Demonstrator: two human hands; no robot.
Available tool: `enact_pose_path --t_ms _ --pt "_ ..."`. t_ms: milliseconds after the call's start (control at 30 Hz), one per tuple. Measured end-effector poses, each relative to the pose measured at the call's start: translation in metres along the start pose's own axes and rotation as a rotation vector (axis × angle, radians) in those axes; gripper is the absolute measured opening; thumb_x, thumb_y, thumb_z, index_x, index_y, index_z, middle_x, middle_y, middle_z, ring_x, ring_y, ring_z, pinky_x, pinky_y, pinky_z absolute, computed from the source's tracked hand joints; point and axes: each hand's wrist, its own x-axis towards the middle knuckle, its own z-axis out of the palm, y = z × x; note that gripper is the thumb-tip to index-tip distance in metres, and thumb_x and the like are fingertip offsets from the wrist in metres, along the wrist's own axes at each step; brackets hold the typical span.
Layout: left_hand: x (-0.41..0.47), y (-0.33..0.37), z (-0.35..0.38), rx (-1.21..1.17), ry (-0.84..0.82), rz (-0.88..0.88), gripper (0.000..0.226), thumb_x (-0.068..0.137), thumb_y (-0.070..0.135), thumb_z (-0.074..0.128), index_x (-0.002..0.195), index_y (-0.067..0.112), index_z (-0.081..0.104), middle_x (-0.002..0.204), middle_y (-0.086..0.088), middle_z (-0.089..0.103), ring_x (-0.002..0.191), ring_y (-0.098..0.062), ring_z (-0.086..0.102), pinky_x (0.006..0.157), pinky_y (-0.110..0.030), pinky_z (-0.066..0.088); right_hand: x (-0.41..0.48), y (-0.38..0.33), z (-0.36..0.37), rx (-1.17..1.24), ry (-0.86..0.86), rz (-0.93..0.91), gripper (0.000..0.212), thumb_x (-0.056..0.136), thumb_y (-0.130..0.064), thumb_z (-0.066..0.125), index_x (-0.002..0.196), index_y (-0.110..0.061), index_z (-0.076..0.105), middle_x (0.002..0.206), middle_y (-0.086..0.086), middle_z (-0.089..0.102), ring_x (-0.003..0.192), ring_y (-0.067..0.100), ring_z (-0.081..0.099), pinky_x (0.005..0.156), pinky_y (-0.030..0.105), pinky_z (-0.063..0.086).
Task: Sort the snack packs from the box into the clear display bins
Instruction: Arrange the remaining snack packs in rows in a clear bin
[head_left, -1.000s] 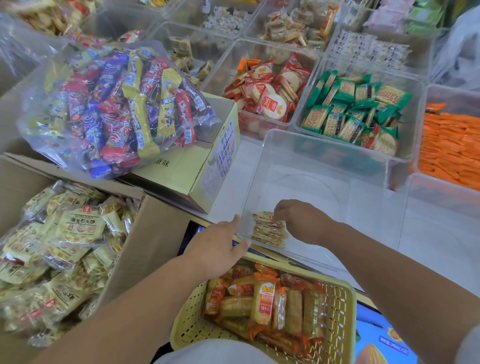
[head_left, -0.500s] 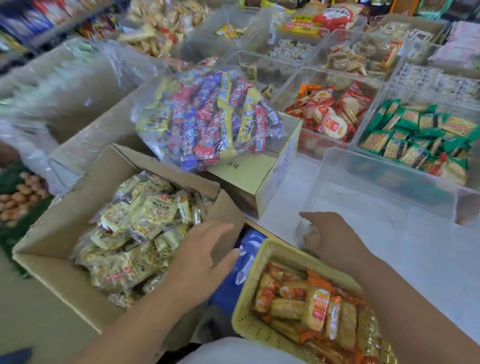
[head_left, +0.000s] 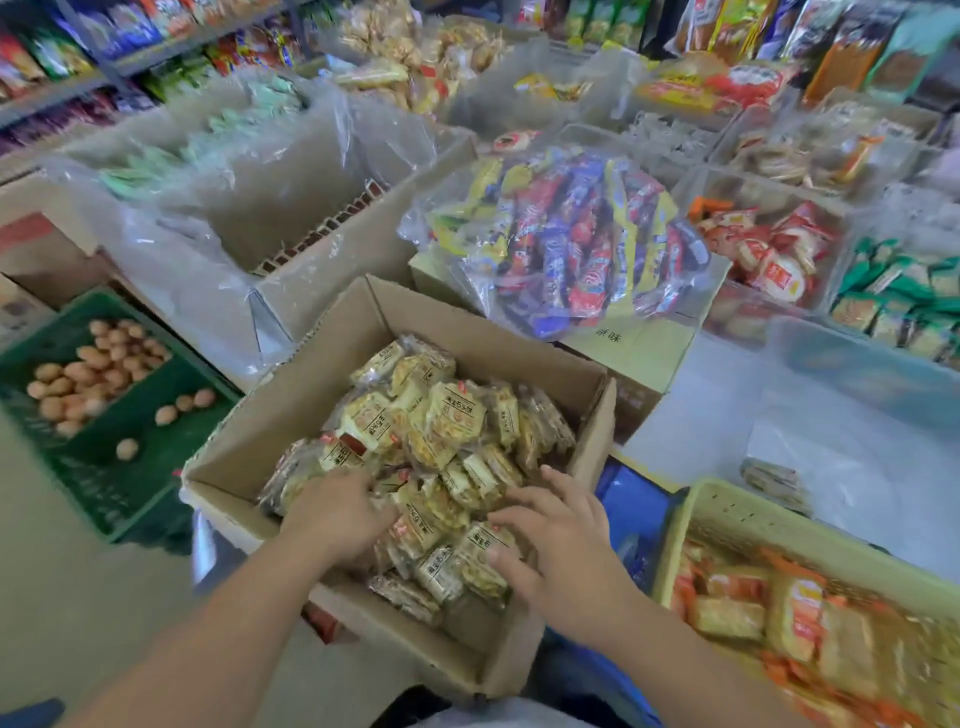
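An open cardboard box (head_left: 291, 415) in the middle of the view is full of yellow snack packs (head_left: 441, 426) in clear wrappers. Both hands are inside it. My left hand (head_left: 337, 514) has its fingers curled down into the packs at the box's near left. My right hand (head_left: 563, 545) lies on the packs at the near right, fingers spread and thumb pressing on one pack. To the right stands a large clear display bin (head_left: 857, 364). A small stack of the same packs (head_left: 774, 480) sits in its near left corner.
A yellow basket (head_left: 727, 506) of orange packs sits at the lower right. A bag of colourful bars (head_left: 561, 244) rests on a carton behind the box. A green crate (head_left: 145, 447) with small round brown items stands at left. Filled clear bins (head_left: 769, 244) line the right.
My right hand has let go of the stack in the clear bin and swung left into the box. My left hand has moved into the box too. The view has turned left.
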Motion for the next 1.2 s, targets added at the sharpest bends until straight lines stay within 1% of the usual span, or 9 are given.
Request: enact_pose_path --t_ms 167,433,600,700,800,900,1000,1100,1200 --pt "0.03 -0.002 -0.001 -0.02 -0.196 0.056 0.082 0.096 0.07 0.045 0.159 0.02 0.032 0.149 -0.009 0.054 0.115 -0.023 0.066 0.104 -0.042 0.051 0.004 -0.018 0.019 -0.23 -0.004 0.154 0.063 0.087 -0.073 0.024 0.126 -0.043 0.063 0.145 -0.021 0.043 0.152 0.019 0.0 0.12 0.052 0.015" --pt "0.033 0.001 0.016 0.195 -0.205 0.158 0.085 0.087 0.076 0.05 0.151 0.02 0.047 0.16 -0.009 0.042 0.14 -0.033 0.049 0.113 -0.051 0.044 0.005 -0.025 0.023 -0.263 -0.014 0.25 0.045 0.089 -0.064 0.042 0.121 -0.04 0.064 0.141 -0.017 0.042 0.15 0.019 0.004 0.112 0.054 0.033" --pt "0.025 0.007 0.017 0.404 -0.093 0.33 0.065 0.089 0.076 0.05 0.103 0.015 0.069 0.111 -0.004 0.072 0.103 -0.023 0.067 0.091 -0.039 0.057 0.007 -0.028 0.022 -0.296 -0.023 0.266 0.048 0.086 -0.064 0.042 0.116 -0.037 0.067 0.14 -0.017 0.042 0.148 0.019 0.006 0.111 0.053 0.036" --pt "0.024 0.009 0.018 0.392 -0.036 0.389 0.059 0.089 0.074 0.051 0.093 0.017 0.067 0.092 -0.001 0.068 0.091 -0.021 0.064 0.086 -0.036 0.056 0.007 -0.029 0.022 -0.294 -0.014 0.271 0.046 0.086 -0.061 0.043 0.117 -0.037 0.068 0.14 -0.016 0.043 0.148 0.018 0.007 0.109 0.053 0.038" --pt "0.025 0.007 0.02 0.223 -0.051 0.377 0.058 0.085 0.066 0.063 0.119 0.019 0.067 0.106 -0.002 0.067 0.101 -0.024 0.065 0.089 -0.038 0.056 0.007 -0.029 0.022 -0.289 -0.002 0.277 0.046 0.085 -0.06 0.043 0.116 -0.037 0.068 0.139 -0.016 0.043 0.149 0.018 0.008 0.109 0.053 0.037" --pt "0.031 0.003 0.021 0.008 -0.228 0.334 0.083 0.086 0.054 0.072 0.156 0.024 0.038 0.155 -0.007 0.048 0.125 -0.025 0.06 0.103 -0.041 0.049 0.007 -0.029 0.023 -0.297 0.002 0.277 0.048 0.082 -0.061 0.04 0.114 -0.038 0.068 0.138 -0.017 0.043 0.148 0.017 0.008 0.109 0.054 0.037" --pt "0.033 0.001 0.017 -0.115 -0.342 0.297 0.089 0.087 0.047 0.073 0.161 0.029 0.026 0.161 -0.005 0.041 0.086 -0.004 0.059 0.089 -0.03 0.047 0.007 -0.029 0.024 -0.307 0.001 0.278 0.05 0.081 -0.063 0.038 0.112 -0.038 0.068 0.138 -0.017 0.043 0.148 0.017 0.008 0.11 0.053 0.036" --pt "0.033 0.004 0.016 -0.186 -0.369 0.271 0.089 0.088 0.038 0.073 0.162 0.026 0.024 0.163 -0.006 0.038 0.132 -0.026 0.055 0.105 -0.039 0.045 0.008 -0.03 0.023 -0.308 -0.005 0.284 0.049 0.082 -0.063 0.039 0.112 -0.038 0.068 0.139 -0.017 0.043 0.148 0.017 0.007 0.111 0.053 0.036" --pt "0.034 0.005 0.014 -0.211 -0.354 0.255 0.089 0.087 0.034 0.077 0.16 0.017 0.029 0.16 -0.01 0.041 0.138 -0.032 0.05 0.109 -0.043 0.045 0.007 -0.031 0.022 -0.312 -0.018 0.289 0.05 0.081 -0.063 0.039 0.114 -0.038 0.067 0.14 -0.017 0.043 0.148 0.017 0.007 0.111 0.054 0.036"
